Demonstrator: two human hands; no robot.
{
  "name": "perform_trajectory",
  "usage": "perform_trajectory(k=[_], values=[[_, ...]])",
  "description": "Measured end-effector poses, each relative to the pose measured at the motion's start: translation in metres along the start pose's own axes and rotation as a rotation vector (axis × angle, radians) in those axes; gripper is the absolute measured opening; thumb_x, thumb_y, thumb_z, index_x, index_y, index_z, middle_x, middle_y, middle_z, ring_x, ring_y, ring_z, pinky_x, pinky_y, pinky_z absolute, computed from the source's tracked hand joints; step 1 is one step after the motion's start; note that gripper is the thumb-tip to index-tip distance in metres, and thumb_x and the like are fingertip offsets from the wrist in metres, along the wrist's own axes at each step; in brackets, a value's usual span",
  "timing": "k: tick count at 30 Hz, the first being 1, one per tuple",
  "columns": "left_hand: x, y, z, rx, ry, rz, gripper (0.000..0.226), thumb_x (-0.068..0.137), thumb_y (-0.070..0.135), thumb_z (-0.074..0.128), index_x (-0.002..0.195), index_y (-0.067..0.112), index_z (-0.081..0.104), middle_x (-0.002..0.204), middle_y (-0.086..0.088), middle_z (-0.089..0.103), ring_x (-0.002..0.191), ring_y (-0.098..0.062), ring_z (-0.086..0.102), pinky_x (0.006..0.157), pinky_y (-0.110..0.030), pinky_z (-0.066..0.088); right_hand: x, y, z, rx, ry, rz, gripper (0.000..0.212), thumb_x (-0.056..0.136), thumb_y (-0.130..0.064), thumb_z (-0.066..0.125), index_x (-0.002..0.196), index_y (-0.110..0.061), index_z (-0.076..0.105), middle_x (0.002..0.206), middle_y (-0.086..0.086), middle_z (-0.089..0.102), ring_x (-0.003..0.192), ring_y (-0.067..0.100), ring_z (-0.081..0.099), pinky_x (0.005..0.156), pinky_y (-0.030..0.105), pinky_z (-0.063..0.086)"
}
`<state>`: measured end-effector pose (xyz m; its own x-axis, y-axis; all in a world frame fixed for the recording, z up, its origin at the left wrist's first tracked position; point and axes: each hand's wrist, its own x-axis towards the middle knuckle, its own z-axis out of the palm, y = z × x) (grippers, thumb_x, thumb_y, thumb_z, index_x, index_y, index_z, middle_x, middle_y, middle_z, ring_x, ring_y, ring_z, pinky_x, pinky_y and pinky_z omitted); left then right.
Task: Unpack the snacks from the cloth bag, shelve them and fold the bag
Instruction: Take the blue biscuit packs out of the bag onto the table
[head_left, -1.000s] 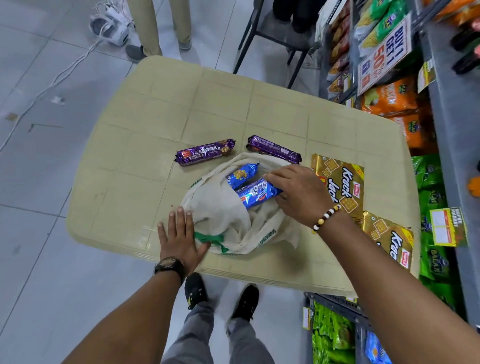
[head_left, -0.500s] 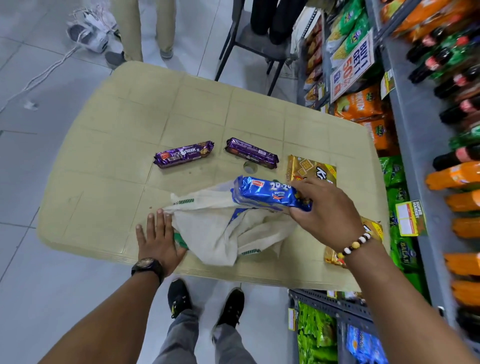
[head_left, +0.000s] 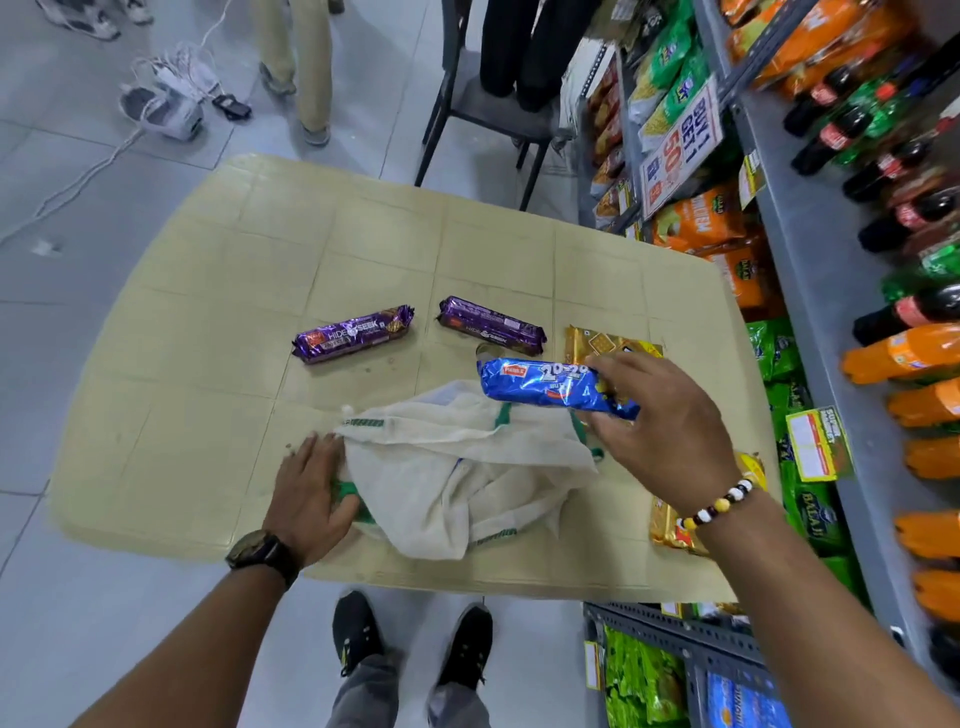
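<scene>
Now the blue foil biscuit packet (head_left: 556, 388) is out, held mid-frame in the right hand (head_left: 652, 415).
The left hand (head_left: 310, 491) lies flat on the cream cloth bag (head_left: 457, 467), lower centre. The packet has risen clear of the cloth; its slick foil might slip onto the purple packets (head_left: 353, 333).

Shop aisle, shelves (head_left: 810, 218) of snack bags (head_left: 701, 221), soda bottles (head_left: 904, 353), promo sign (head_left: 680, 150)

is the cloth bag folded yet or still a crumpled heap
Not folded. The cloth bag lies crumpled on the table, pinned by the left hand; the right hand holds a blue packet above it.
</scene>
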<state>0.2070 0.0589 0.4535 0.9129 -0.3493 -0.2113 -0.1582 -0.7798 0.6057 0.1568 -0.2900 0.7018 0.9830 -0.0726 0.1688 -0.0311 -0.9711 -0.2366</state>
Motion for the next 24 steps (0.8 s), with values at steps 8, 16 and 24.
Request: perform_trajectory(k=[8,16,24], values=[[0.03,0.007,-0.031,-0.149,-0.051,0.126,0.07,0.085,0.052,0.044,0.151,0.032,0.033,0.158,0.017,0.027,0.152,-0.01,0.006,0.12,-0.036,0.015,0.079,0.008,0.06,-0.015,0.091,-0.114,0.045,0.072,-0.016,0.075,0.115,-0.021,0.065,0.111,-0.004,0.068,0.093,0.025,0.06,0.079,0.039,0.051],[0.045,-0.022,0.01,0.334,-0.005,-0.201,0.069,0.097,0.048,0.021,0.148,0.009,0.043,0.157,-0.017,0.036,0.143,-0.038,0.035,0.115,-0.057,0.023,0.174,-0.008,0.123,-0.018,0.147,-0.278,0.045,0.073,-0.018,0.072,0.118,-0.021,0.064,0.115,-0.004,0.066,0.103,0.025,0.057,0.085,0.04,0.048],[0.049,-0.026,0.015,0.4,0.004,-0.169,0.068,0.096,0.047,0.021,0.151,0.011,0.039,0.159,-0.015,0.031,0.147,-0.036,0.029,0.117,-0.059,0.021,0.264,-0.023,0.204,-0.02,0.143,-0.346,0.043,0.074,-0.015,0.076,0.115,-0.017,0.066,0.114,0.0,0.069,0.103,0.028,0.061,0.088,0.042,0.049]])
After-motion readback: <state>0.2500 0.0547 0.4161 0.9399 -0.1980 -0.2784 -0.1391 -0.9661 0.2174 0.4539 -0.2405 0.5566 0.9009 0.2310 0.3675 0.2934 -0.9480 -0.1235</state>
